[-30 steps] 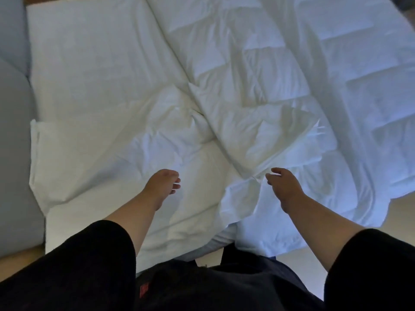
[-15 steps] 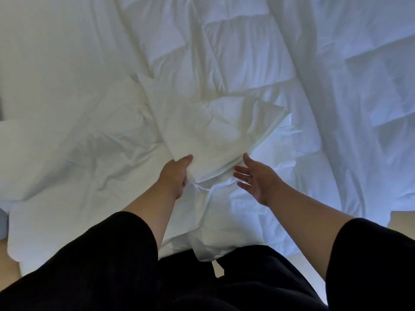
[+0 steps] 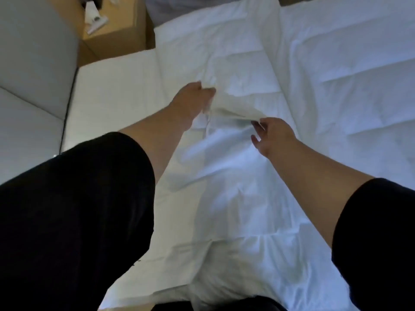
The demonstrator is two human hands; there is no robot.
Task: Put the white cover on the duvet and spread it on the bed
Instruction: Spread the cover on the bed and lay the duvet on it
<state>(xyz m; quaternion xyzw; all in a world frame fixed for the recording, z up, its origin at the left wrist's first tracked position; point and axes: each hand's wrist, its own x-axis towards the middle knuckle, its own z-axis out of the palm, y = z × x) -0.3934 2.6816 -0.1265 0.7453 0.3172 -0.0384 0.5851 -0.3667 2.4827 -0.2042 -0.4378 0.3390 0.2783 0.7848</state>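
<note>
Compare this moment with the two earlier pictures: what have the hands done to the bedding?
Both hands reached forward. The left hand, free a second ago, now grips the lifted edge of the white cover; the right hand, fingers spread, has come up to that same edge. The quilted duvet still lies spread on the bed.

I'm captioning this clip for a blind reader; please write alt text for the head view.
Both hands reach over a bed: the left hand pinches a raised fold of the white cover, and the right hand, fingers spread, touches its edge. The quilted duvet lies beyond.
</note>
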